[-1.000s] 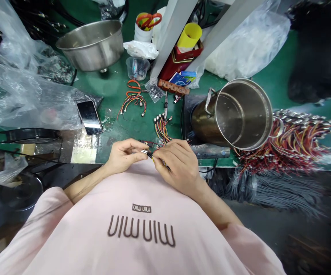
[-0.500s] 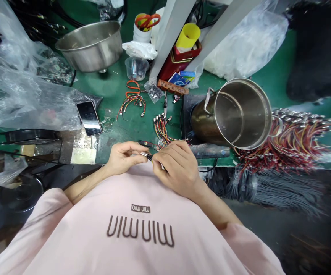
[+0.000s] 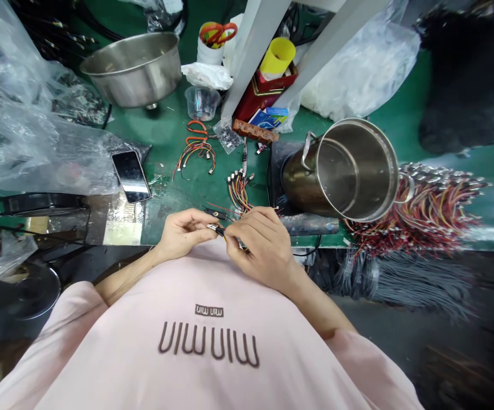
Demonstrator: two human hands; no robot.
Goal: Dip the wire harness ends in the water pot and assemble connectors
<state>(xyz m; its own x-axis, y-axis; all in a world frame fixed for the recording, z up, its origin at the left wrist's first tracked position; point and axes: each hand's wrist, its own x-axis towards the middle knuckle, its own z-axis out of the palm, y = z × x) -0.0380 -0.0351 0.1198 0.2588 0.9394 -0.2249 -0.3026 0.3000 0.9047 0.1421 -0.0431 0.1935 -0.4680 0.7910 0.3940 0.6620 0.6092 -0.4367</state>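
Note:
Close to my chest, at the front edge of the bench, my left hand (image 3: 182, 232) pinches the metal end of a small wire connector (image 3: 213, 227) between thumb and finger. Dark and yellow wires run from it into my right hand (image 3: 260, 242), whose fingers are closed around them; the fingertips partly hide the wires. Just beyond the hands lies a small black piece with a gold dot (image 3: 215, 214). A bundle of red, yellow and black wires with metal ends (image 3: 239, 191) rests behind my right hand.
A tall metal pot (image 3: 355, 171) stands right of my hands, beside a large heap of wires (image 3: 439, 210). A phone (image 3: 131, 176) lies left. Behind are orange-handled scissors (image 3: 196, 132), a clear plastic tub (image 3: 203, 103), a steel basin (image 3: 135, 74) and a grey post (image 3: 255, 51).
Both hands keep their hold on the connector and its wires, with only a slight shift. A thin red wire now shows beside the black piece. The whole view has moved slightly.

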